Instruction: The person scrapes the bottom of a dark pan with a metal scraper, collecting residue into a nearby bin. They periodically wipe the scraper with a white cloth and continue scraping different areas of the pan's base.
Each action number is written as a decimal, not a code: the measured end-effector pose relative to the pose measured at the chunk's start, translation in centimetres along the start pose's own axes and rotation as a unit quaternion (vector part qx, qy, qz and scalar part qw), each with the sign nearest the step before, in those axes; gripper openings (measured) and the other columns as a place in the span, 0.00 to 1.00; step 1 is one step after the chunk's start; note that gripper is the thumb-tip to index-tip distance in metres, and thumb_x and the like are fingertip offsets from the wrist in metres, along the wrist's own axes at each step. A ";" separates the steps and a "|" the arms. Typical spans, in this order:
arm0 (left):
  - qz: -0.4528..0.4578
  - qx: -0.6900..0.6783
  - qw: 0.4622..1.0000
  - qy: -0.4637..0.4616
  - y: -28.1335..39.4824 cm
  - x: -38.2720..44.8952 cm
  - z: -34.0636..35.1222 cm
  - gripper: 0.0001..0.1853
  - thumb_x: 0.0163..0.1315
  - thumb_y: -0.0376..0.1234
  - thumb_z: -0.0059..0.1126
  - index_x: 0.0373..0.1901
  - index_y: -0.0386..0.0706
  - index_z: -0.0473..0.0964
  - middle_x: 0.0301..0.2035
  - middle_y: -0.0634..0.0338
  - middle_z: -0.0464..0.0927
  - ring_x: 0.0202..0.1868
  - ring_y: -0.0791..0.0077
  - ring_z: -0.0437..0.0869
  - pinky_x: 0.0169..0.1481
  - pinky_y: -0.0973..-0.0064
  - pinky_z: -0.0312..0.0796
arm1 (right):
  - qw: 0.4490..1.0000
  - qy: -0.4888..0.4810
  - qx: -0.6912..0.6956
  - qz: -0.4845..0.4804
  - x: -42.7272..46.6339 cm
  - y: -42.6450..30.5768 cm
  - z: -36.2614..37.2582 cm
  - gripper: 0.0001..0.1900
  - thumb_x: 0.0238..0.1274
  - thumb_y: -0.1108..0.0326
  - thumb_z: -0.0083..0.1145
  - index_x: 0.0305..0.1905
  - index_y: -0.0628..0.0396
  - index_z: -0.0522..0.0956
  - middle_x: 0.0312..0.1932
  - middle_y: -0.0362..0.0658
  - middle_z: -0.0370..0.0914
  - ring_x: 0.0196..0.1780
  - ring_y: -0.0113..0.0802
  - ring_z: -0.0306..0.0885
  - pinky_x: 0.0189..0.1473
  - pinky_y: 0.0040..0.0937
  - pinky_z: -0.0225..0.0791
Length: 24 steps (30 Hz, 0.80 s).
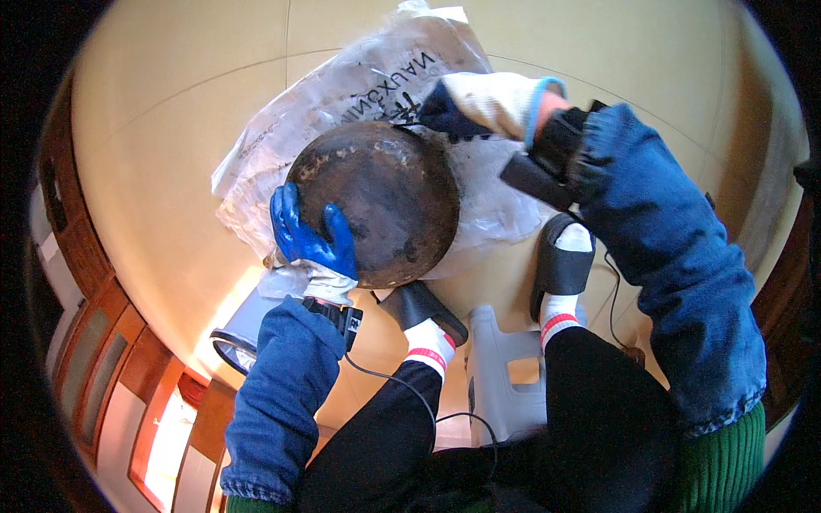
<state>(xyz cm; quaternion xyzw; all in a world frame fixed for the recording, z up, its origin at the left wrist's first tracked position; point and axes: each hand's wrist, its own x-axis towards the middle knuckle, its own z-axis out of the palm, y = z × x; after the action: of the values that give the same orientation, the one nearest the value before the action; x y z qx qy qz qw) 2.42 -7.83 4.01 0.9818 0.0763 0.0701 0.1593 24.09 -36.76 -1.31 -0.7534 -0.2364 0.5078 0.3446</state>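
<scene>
A round, blackened metal pan (385,205), with rust-brown and pale worn patches, lies on a crumpled clear plastic sheet (269,147). My left hand (314,234), in a blue rubber-coated glove with a white cuff, is spread against the pan's near left side, fingers on its rim. Beyond the far right rim, my right hand (484,106) is closed in a white glove with a dark blue palm. A thin dark tool (405,126) pokes out of that fist towards the rim; most of it is hidden by the glove.
A lined waste bin (247,320) lies near my left forearm. Between my legs is a grey plastic stool (507,372). My slippered feet rest close to the pan on the tan floor (173,160). A black cable (397,378) hangs from my left wrist; wooden furniture (102,320) stands at left.
</scene>
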 end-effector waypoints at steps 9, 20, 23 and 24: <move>-0.006 -0.014 0.999 0.031 0.1 -0.1 0.4 0.31 0.74 0.44 0.58 0.69 0.30 0.68 0.65 0.38 0.73 0.68 0.41 0.73 0.76 0.51 0.61 | 0.983 0.092 -0.153 -0.039 1.2 -4.3 1.8 0.20 0.82 0.64 0.45 0.70 0.56 0.75 0.62 0.53 0.82 0.65 0.47 0.80 0.71 0.35 0.69; -0.023 -0.047 0.999 0.001 0.1 -0.2 0.2 0.33 0.70 0.42 0.61 0.70 0.32 0.67 0.65 0.36 0.71 0.67 0.37 0.73 0.74 0.47 0.63 | 0.960 0.099 0.256 0.055 -12.2 -0.5 8.9 0.23 0.73 0.74 0.54 0.70 0.60 0.75 0.56 0.51 0.85 0.54 0.39 0.84 0.56 0.36 0.79; -0.028 -0.021 0.999 -0.008 0.1 -0.3 0.1 0.33 0.70 0.42 0.61 0.70 0.32 0.67 0.65 0.36 0.71 0.67 0.37 0.73 0.75 0.47 0.62 | 0.981 0.107 0.153 0.049 -10.7 -1.2 9.8 0.19 0.72 0.71 0.52 0.64 0.58 0.80 0.47 0.58 0.86 0.47 0.50 0.86 0.50 0.44 0.77; -0.023 -0.007 1.000 -0.009 0.1 -0.2 0.1 0.33 0.70 0.42 0.61 0.70 0.32 0.67 0.66 0.36 0.71 0.67 0.38 0.73 0.75 0.47 0.62 | 0.982 0.122 0.147 0.008 -9.8 -1.0 9.4 0.20 0.74 0.71 0.52 0.66 0.59 0.78 0.51 0.55 0.86 0.50 0.43 0.85 0.53 0.40 0.77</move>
<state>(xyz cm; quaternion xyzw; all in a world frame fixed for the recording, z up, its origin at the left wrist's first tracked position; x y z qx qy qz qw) 2.20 -7.97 3.93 0.9792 0.0970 0.0581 0.1684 11.70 -40.42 3.04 -0.7527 -0.1099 0.4438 0.4737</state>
